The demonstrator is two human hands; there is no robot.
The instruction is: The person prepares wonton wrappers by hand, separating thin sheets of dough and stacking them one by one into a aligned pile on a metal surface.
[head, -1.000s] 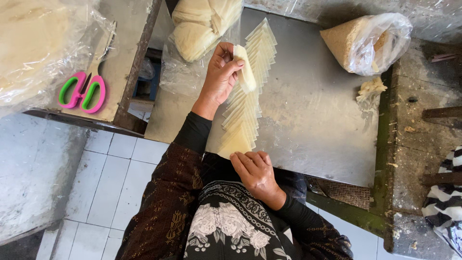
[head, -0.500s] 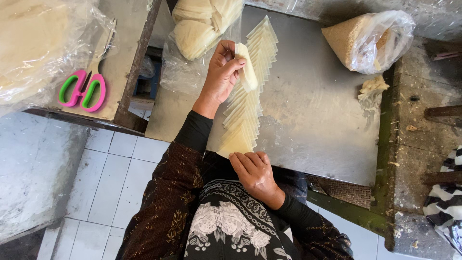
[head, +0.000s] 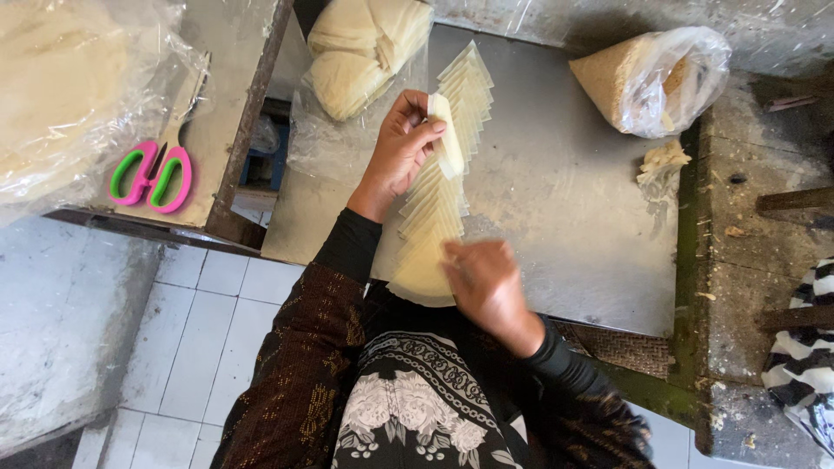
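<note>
A long fanned row of thin pale dough sheets [head: 447, 169] lies on a metal worktop [head: 565, 200], running from near me to the far side. My left hand [head: 401, 148] holds a small stack of folded sheets [head: 447, 139] upright above the row's far part. My right hand [head: 486, 282], blurred, rests on the row's near end at the worktop's front edge. Whether it grips a sheet is unclear.
A plastic bag of stacked pale dough [head: 365, 52] lies at the back left of the worktop. A clear bag of tan filling [head: 651, 78] sits at the back right, with crumbs [head: 662, 161] beside it. Pink and green scissors [head: 152, 174] lie on a left table.
My right hand has moved forward from my lap onto the near end of the sheet row. My left hand keeps its small stack in much the same place.
</note>
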